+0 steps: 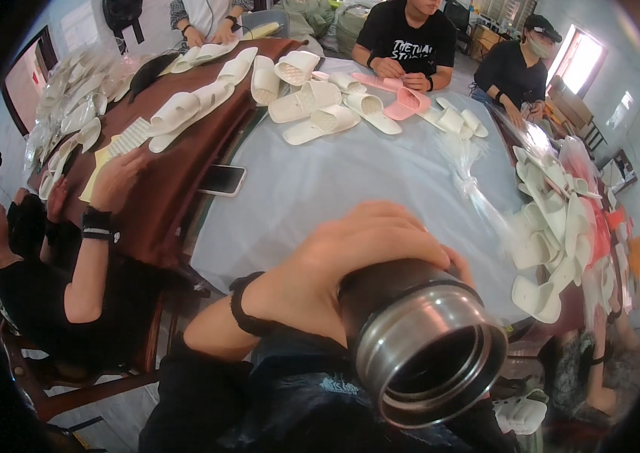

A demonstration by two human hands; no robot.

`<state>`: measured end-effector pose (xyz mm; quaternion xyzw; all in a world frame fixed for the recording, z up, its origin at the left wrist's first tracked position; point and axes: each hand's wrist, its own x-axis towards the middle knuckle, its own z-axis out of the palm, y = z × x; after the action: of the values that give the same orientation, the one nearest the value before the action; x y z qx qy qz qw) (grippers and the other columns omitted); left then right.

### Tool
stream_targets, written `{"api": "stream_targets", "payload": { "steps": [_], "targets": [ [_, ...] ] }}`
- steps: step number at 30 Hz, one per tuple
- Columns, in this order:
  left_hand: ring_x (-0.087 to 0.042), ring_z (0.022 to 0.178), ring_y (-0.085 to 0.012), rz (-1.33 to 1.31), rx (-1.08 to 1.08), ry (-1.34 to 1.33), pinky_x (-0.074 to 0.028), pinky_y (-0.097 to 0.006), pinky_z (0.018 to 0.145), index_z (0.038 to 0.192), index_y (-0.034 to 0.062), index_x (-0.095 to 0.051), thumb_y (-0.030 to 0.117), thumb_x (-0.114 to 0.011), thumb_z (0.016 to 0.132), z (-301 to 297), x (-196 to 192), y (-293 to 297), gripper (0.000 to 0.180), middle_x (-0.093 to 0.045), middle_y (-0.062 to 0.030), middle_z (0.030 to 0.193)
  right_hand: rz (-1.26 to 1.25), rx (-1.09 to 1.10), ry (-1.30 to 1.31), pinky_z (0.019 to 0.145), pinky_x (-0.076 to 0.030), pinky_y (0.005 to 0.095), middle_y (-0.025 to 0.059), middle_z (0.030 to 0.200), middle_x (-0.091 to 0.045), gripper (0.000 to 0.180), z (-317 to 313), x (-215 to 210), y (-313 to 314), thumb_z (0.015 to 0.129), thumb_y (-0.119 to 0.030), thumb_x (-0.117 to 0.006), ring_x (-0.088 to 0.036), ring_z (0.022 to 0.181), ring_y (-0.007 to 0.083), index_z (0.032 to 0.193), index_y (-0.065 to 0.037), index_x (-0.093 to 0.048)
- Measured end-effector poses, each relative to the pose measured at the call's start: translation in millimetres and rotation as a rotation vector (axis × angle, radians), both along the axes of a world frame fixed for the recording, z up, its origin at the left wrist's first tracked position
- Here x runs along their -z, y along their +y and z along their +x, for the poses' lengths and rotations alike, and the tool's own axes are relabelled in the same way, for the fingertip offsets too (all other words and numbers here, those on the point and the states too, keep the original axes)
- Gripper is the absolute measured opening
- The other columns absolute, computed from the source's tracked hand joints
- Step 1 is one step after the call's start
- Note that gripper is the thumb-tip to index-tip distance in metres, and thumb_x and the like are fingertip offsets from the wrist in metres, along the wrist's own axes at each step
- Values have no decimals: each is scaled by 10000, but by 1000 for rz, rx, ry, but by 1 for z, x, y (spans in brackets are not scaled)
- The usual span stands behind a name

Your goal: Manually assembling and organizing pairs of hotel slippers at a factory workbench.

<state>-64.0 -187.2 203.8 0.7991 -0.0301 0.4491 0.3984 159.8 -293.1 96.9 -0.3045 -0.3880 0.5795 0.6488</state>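
My left hand (380, 238) is wrapped round a black vacuum flask (357, 294) with a bare steel neck, close in front of me. The flask tilts so that its round, uncapped mouth faces me; inside it looks dark. A black band circles my left wrist. My right hand is not in view. Beyond the flask, white slide slippers (305, 102) and a pink slipper (408, 104) lie along the far side of the sheet-covered table (282, 189).
A phone (222, 180) lies at the table's left edge. Across from me a person in a black T-shirt (404, 45) handles pink slippers. Other people work left and right. White slippers pile up at the right (550, 226), beside a knotted clear plastic bag (467, 177); bagged slippers (78, 98) stand far left.
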Motion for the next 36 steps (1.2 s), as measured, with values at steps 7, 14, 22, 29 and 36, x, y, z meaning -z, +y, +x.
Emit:
{"api": "stream_targets", "payload": {
  "steps": [7, 14, 22, 29, 36],
  "targets": [
    [-607, 1015, -342, 34, -19, 5, -436, -437, 939, 1098, 37, -632, 219, -850, 587, 0, 1, 3, 584, -645, -133, 1042, -203, 75, 125, 820, -569, 396, 183, 1229, -574, 779, -3, 2, -1, 898, -352, -671, -652, 1028, 289, 1460, -1, -260],
    [-625, 962, -321, 138, -18, -40, -437, -433, 918, 1100, 54, -637, 231, -771, 691, 1, -3, 5, 465, -654, -112, 1031, 0, 91, 21, 792, -572, 383, 176, 1189, -592, 812, -5, 2, -2, 892, -374, -680, -667, 985, 292, 1469, 4, -251],
    [-650, 955, -292, 117, -45, -30, -412, -501, 981, 1024, 111, -646, 163, -707, 792, 0, -25, -11, 246, -679, -73, 935, 42, -24, 9, 880, -550, 427, 161, 1242, -560, 788, 2, 6, 0, 896, -360, -678, -617, 1093, 270, 1459, 14, -274],
    [-638, 977, -300, 140, -24, -20, -392, -546, 981, 1037, 123, -667, 184, -703, 798, -5, -37, -19, 249, -675, -83, 972, 44, -14, 22, 939, -524, 437, 153, 1292, -518, 785, 1, 9, -1, 891, -340, -687, -569, 1168, 260, 1457, 21, -280],
    [-632, 977, -297, 231, -21, -41, -387, -550, 986, 1009, 156, -679, 175, -685, 791, -4, -43, -15, 219, -670, -74, 980, 23, -38, 42, 904, -544, 433, 147, 1251, -538, 795, 0, 4, -3, 884, -340, -695, -601, 1114, 258, 1457, 21, -279]
  ]
}}
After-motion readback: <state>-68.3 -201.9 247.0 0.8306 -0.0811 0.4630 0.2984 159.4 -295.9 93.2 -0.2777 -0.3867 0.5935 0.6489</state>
